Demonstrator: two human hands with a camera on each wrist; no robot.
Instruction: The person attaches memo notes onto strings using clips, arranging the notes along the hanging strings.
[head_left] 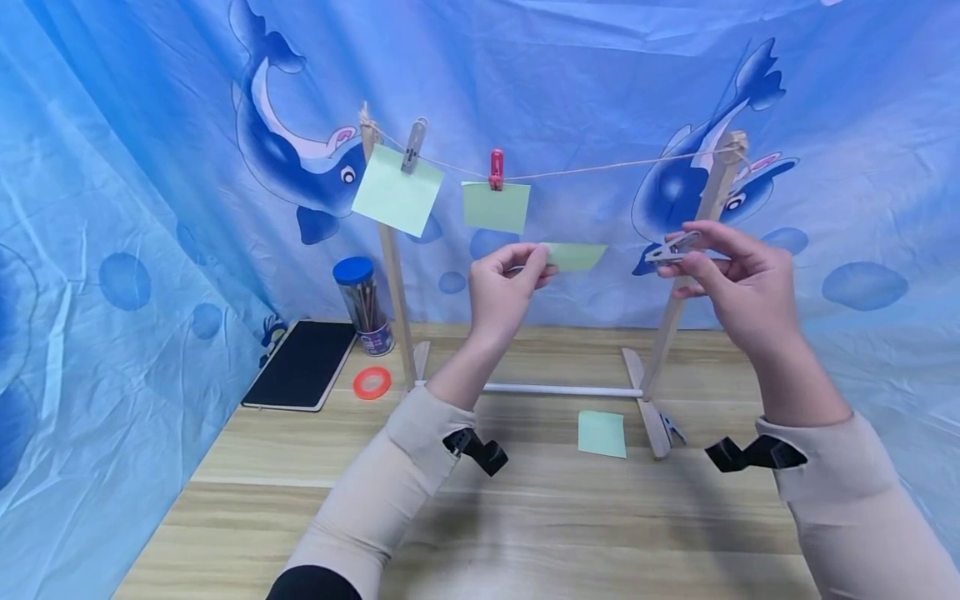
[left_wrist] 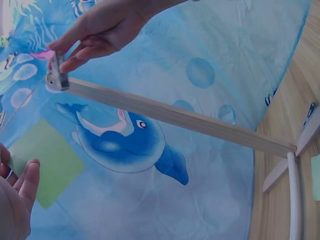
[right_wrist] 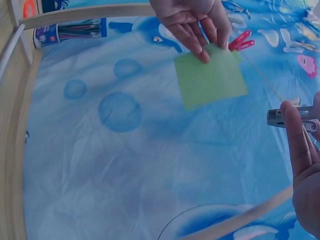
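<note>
Below the string [head_left: 600,171], a green note [head_left: 576,255] is pinched by the left hand [head_left: 501,290] and a grey clip [head_left: 672,247], partly hidden by fingers, by the right hand [head_left: 738,283]; another note [head_left: 602,433] lies on the tabletop [head_left: 525,517].

A blue fabric backdrop [head_left: 135,167] printed with dolphins [head_left: 288,158] and bubbles encloses the rear and both sides of a light wood-grain table [head_left: 525,517], its cloth creased and evenly lit, with no window visible in any view.
</note>
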